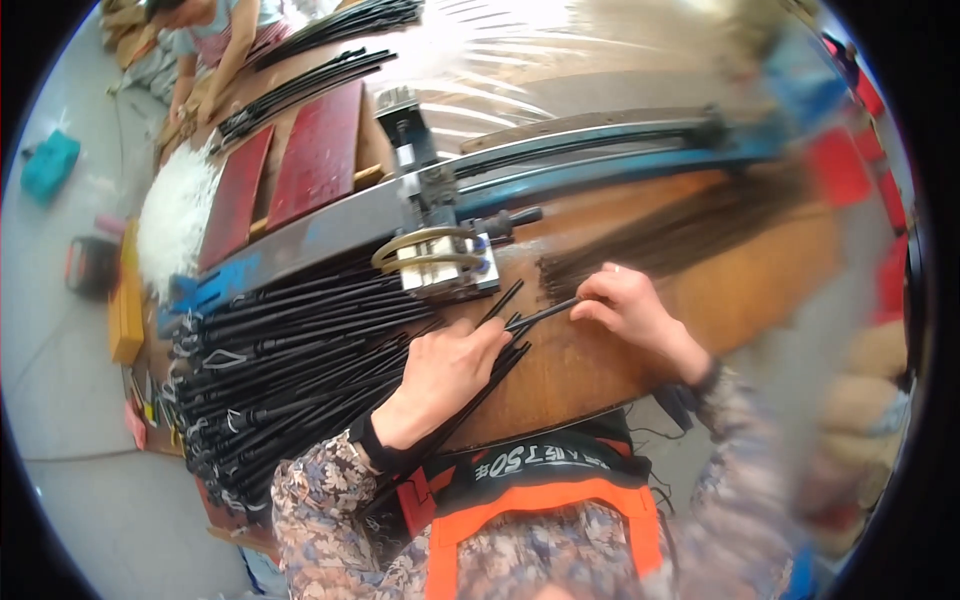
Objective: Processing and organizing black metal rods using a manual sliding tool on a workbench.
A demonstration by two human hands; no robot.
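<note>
A thin black rod (545, 314) spans the gap between my two hands above the wooden table. My left hand (448, 372) is closed around it at its left part, just over other loose rods. With thumb and fingers pinched, my right hand (628, 308) grips the rod's right end. Beneath and left of my left hand lies a large heap of black rods (300, 350), many with white cord loops at their far-left ends. Just beyond my hands stands a metal clamping device (445, 262) with looped yellowish tubing.
A blue rail (600, 170) crosses the table behind the device. Thin dark rods (680, 230) lie spread at right, blurred. Two red boards (315, 150), a white pile (180, 210) and more black rods (310, 85) are farther off. A co-worker (215, 50) works at upper left.
</note>
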